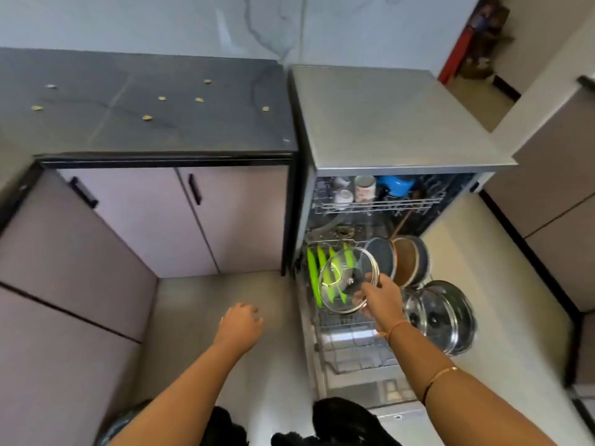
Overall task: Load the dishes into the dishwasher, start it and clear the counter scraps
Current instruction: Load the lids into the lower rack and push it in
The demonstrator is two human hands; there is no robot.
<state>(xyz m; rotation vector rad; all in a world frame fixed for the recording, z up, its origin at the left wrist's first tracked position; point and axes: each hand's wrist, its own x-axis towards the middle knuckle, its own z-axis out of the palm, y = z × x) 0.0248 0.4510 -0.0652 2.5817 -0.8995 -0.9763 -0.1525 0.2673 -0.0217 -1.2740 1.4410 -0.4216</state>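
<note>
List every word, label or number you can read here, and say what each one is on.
No text here can be read.
On the mug: reddish print, too blurred to read.
On the dishwasher door: small marks, too blurred to read.

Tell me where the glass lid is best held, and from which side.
Probably by its metal rim, from the near right side, as the right hand grips the glass lid now. It is tilted on edge; green plates crowd its left, and pans stand beyond it.
</note>
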